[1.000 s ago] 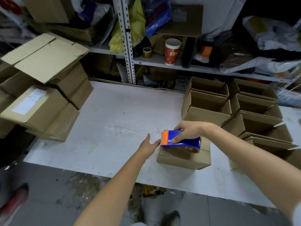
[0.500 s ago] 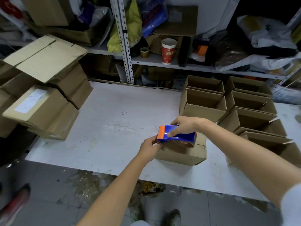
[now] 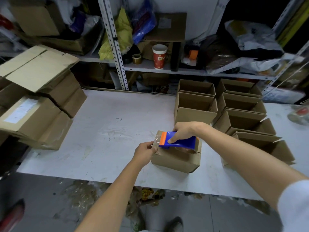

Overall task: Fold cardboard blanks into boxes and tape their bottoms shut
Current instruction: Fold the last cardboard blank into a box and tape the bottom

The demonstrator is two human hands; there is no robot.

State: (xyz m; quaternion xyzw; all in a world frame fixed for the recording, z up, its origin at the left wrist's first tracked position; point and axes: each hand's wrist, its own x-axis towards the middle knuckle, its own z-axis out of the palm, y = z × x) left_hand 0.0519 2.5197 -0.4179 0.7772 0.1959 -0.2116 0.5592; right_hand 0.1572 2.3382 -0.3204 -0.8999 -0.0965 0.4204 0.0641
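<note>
A small cardboard box (image 3: 175, 159) sits closed side up on the white worktop (image 3: 108, 121), near the front edge and right of centre. On top of it lies a blue tape dispenser (image 3: 179, 142) with an orange tip pointing left. The right hand (image 3: 184, 132) grips the dispenser from above, fingers curled over its far side and the thumb pressed on its near face. A roll of brown tape shows under the blue body, resting on the box top.

The left hand (image 3: 144, 151) is at the left end of the box. Its fingers (image 3: 154, 147) are drawn narrow, pinching the clear tape (image 3: 156, 141) that runs from the orange tip over the box's left edge.

Just behind and to the right of the box stand two rows of open boxes (image 3: 196, 104), flaps up and touching one another. More of them sit further right (image 3: 242, 106). At the left edge of the worktop leans a pile of larger closed cartons (image 3: 36, 118), with a flat sheet of cardboard (image 3: 36, 67) on top.

On the shelf (image 3: 184, 71) at the far side stand a red paper cup (image 3: 159, 56) and a small tape roll (image 3: 136, 58), among bags and cartons. Scraps of packaging (image 3: 147, 195) lie on the floor below the near edge.
</note>
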